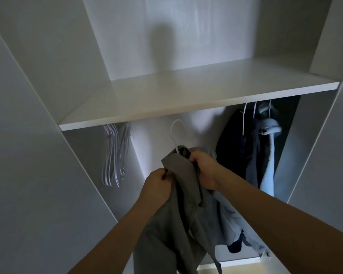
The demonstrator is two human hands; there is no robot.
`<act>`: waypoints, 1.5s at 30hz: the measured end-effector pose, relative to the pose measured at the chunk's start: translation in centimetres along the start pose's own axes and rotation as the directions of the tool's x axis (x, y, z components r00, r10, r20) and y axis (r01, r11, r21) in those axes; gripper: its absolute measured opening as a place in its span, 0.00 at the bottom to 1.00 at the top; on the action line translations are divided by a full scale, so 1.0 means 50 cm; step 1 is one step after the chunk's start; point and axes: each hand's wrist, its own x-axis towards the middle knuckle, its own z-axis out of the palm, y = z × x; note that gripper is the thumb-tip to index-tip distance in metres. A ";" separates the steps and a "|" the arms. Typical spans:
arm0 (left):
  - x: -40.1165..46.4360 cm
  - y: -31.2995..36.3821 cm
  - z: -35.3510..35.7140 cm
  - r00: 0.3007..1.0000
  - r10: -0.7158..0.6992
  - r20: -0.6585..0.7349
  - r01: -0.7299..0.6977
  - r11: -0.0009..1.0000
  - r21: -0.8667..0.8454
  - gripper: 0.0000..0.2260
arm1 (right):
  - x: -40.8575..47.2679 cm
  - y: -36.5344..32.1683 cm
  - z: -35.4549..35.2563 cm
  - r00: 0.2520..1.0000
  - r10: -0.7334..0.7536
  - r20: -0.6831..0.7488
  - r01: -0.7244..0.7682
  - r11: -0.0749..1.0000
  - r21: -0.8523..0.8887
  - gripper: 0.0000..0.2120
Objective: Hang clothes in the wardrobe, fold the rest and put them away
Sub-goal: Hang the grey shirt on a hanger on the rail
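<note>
Both arms raised | left hand [156,186] pinches grey garment [184,194] | right hand [203,167] grips its collar, hanger [176,135] inside

Wardrobe: white flat-panelled carcass [38,135], side walls splaying left and right.
Shelf: broad white board [186,91] across the middle, bare back panel beyond it.
Light: dim and greyish; a soft dark shadow [162,46] on the far back panel.
Floor: pale yellowish strip [244,268], near right.
</note>
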 end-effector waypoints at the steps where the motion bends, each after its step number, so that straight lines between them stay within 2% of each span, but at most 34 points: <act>1: 0.005 0.002 0.000 1.000 -0.011 -0.002 0.011 1.000 0.000 0.11 | 0.006 -0.002 0.004 1.000 -0.016 0.022 0.016 1.000 0.002 0.18; 6: 0.039 -0.022 -0.031 0.995 -0.005 -0.096 0.002 0.999 -0.041 0.17 | 0.028 -0.026 0.037 0.985 -0.013 0.170 0.010 1.000 0.020 0.26; 8: 0.045 -0.039 -0.038 0.995 -0.015 -0.094 0.012 0.999 -0.030 0.16 | 0.040 -0.023 0.048 0.976 0.000 0.220 0.015 0.997 -0.069 0.32; 11: 0.041 -0.069 -0.048 0.994 -0.065 -0.090 0.057 0.994 -0.088 0.12 | 0.050 0.002 0.076 0.968 0.006 0.251 0.076 0.945 -0.318 0.39; 16: 0.048 -0.102 -0.048 0.989 -0.141 -0.053 0.127 0.970 -0.208 0.09 | 0.066 0.025 0.100 0.979 0.030 0.203 0.083 0.844 -0.530 0.41; 18: 0.053 -0.099 -0.037 0.989 -0.146 -0.031 0.134 0.962 -0.238 0.09 | 0.070 0.023 0.090 0.980 0.000 0.201 0.122 0.797 -0.592 0.29; 20: 0.066 -0.086 -0.020 0.987 -0.162 -0.011 0.151 0.940 -0.306 0.09 | 0.081 0.015 0.071 0.983 -0.121 0.140 0.185 0.695 -0.695 0.16; 21: 0.075 -0.076 -0.010 0.983 -0.183 0.010 0.175 0.920 -0.351 0.09 | 0.090 0.009 0.057 0.973 -0.193 0.126 0.220 0.609 -0.762 0.13; 23: 0.097 -0.058 0.013 0.977 -0.210 0.047 0.212 0.897 -0.388 0.09 | 0.110 -0.004 0.028 0.942 -0.298 0.155 0.275 0.418 -0.866 0.12; 26: 0.143 -0.040 0.059 0.979 -0.194 0.059 0.202 0.922 -0.329 0.10 | 0.145 -0.024 -0.031 0.906 -0.354 0.231 0.300 0.151 -0.942 0.11; 28: 0.178 -0.024 0.093 0.982 -0.180 0.059 0.189 0.935 -0.300 0.12 | 0.168 -0.042 -0.073 0.880 -0.373 0.295 0.331 0.035 -0.943 0.12; 32: 0.247 0.022 0.165 0.980 -0.193 0.053 0.199 0.902 -0.383 0.08 | 0.234 -0.076 -0.153 0.855 -0.389 0.343 0.315 -0.135 -0.939 0.14; 35: 0.304 0.050 0.215 0.979 -0.205 -0.010 0.182 0.891 -0.416 0.12 | 0.275 -0.109 -0.198 0.804 -0.436 0.404 0.302 -0.286 -0.909 0.15; 38: 0.369 0.077 0.271 0.981 -0.181 -0.065 0.140 0.903 -0.407 0.13 | 0.318 -0.138 -0.243 0.750 -0.492 0.443 0.269 -0.385 -0.883 0.15; 41: 0.430 0.098 0.315 0.986 -0.157 -0.050 0.128 0.922 -0.365 0.11 | 0.352 -0.163 -0.283 0.716 -0.543 0.439 0.222 -0.419 -0.880 0.16; 45: 0.484 0.149 0.354 0.980 -0.121 -0.156 0.061 0.938 -0.342 0.09 | 0.384 -0.193 -0.338 0.688 -0.591 0.420 0.143 -0.457 -0.878 0.25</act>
